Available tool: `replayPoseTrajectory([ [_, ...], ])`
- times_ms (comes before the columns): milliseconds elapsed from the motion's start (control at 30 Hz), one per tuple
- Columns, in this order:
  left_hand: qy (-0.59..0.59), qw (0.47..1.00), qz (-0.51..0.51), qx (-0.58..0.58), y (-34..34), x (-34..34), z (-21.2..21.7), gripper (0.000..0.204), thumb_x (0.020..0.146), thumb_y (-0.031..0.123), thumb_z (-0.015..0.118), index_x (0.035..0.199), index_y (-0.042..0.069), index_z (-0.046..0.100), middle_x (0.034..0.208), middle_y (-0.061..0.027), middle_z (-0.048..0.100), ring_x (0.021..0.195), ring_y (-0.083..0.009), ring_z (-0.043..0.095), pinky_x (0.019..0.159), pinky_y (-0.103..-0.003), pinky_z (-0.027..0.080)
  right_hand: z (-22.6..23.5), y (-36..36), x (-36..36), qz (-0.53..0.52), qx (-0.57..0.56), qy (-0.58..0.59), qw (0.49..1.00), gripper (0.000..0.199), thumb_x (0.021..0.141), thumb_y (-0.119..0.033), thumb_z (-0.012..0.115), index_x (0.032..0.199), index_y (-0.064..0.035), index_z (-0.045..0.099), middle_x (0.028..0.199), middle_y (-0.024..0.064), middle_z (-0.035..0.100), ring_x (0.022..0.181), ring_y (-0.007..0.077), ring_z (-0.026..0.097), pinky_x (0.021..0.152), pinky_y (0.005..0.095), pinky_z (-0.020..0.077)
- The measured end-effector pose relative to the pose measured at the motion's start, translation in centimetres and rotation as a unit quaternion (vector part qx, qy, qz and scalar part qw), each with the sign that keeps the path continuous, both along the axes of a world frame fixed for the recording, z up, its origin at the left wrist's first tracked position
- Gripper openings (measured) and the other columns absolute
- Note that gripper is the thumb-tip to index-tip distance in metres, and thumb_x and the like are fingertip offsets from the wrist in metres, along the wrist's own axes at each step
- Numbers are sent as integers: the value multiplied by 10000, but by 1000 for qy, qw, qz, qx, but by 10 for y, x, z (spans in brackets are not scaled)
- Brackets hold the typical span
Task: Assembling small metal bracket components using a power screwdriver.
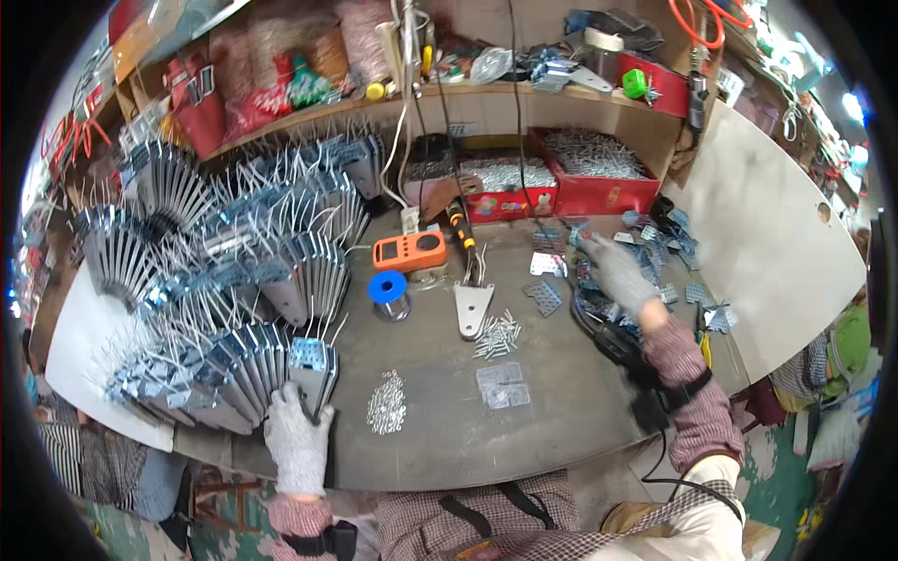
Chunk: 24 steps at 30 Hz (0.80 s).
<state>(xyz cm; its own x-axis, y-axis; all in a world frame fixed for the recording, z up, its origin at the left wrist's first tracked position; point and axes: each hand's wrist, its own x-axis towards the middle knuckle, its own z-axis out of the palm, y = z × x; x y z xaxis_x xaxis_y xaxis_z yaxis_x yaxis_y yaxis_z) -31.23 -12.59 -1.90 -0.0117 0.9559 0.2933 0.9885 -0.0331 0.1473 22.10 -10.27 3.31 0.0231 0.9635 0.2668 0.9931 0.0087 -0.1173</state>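
My left hand (297,438), in a grey glove, is closed around the near end of a grey metal bracket (324,381) with a blue perforated plate and wires on top. That bracket ends the nearest row of similar wired brackets (253,360) on the left. My right hand (619,273), gloved too, reaches over the scattered blue perforated plates (666,245) at the right. Its fingertips are blurred among the plates, and I cannot see whether they grip one. A single bracket (474,309) lies mid-table beside a pile of screws (499,337).
Small metal fasteners (386,404) and a clear flat sheet (503,385) lie near the front. An orange meter (410,251), a blue-topped solder spool (388,292) and a yellow-black screwdriver (461,227) stand mid-table. Red boxes (606,192) of screws line the back. Cables hang overhead.
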Motion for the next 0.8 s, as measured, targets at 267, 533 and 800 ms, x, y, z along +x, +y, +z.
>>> replayPoseTrajectory([
  [267,2,941,-338,20,44,194,39,335,959,306,627,1177,54,587,1061,-143,653,1000,-319,666,830,-454,551,-40,66,11,52,-141,-48,988,447,990,-123,445,1420,-178,557,1309,240,617,1170,408,633,982,493,506],
  [533,-10,952,-269,-148,134,268,-3,766,787,579,749,1217,-42,626,1046,-255,702,969,-385,711,828,-480,581,-25,72,-21,-30,-116,-97,988,352,902,-62,546,1233,-88,664,1214,245,655,1129,363,669,949,477,544],
  [800,-72,828,-526,-182,33,180,54,933,802,477,775,1541,84,365,1283,-209,578,1127,-411,622,939,-475,526,27,-93,-27,-102,160,-5,982,413,826,-112,707,1232,-91,633,1067,173,655,948,367,689,776,512,564],
])
